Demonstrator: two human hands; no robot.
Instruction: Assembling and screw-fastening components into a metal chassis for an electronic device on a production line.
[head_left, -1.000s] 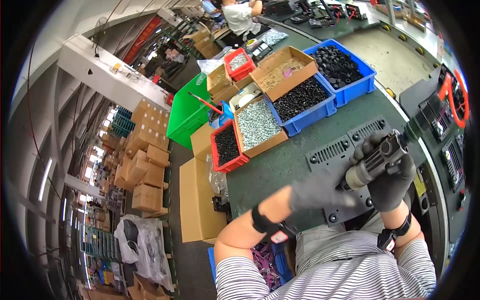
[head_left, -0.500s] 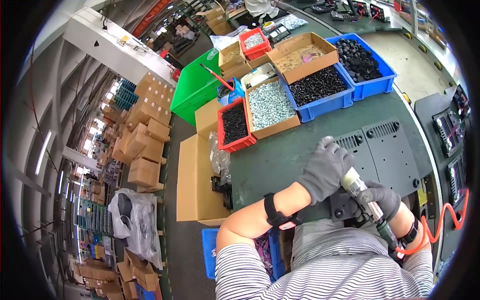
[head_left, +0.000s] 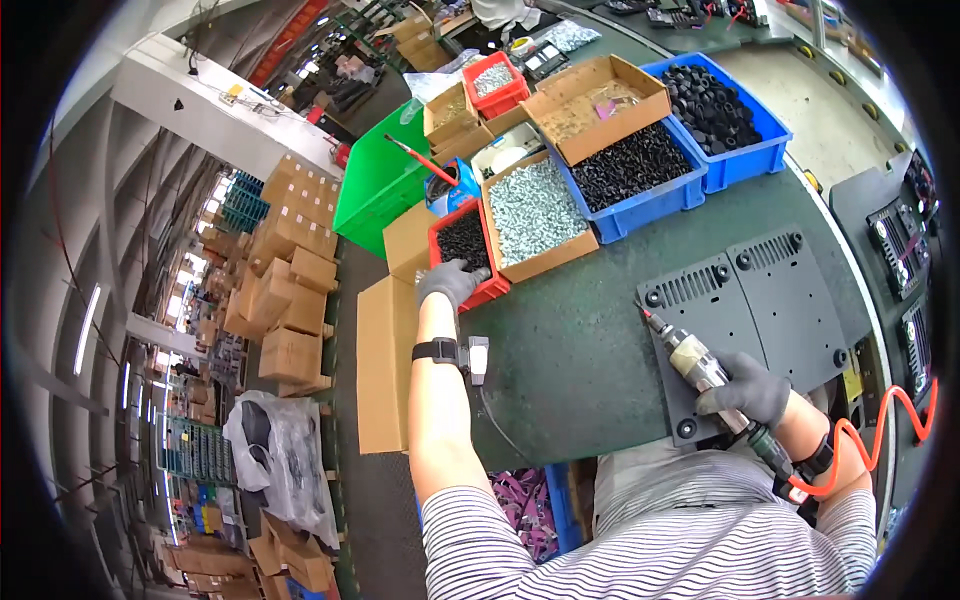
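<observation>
Plainly, our left hand dug, fingers curled, into the red bin of screws while our right hand gripped the driver over the plate; screws could spill.

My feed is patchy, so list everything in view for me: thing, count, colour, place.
Red bin: 1, red, holds small black parts, left edge of the bench.
Cardboard box of screws: 1, brown with silvery screws, right of the red bin.
Blue bins: 2, blue, hold black parts, far side of the bench.
Open cardboard box: 1, brown, behind the blue bins.
Green bin: 1, green, far left.
Metal plates: 2, dark grey, slotted, side by side on the green mat.
Stacked cartons: many, brown, on the floor at left.
Air hose: 1, orange, lower right.
Left hand: grey glove, reaching into the red bin.
Right hand: grey glove, gripping a powered screwdriver, tip at the plate's edge.
</observation>
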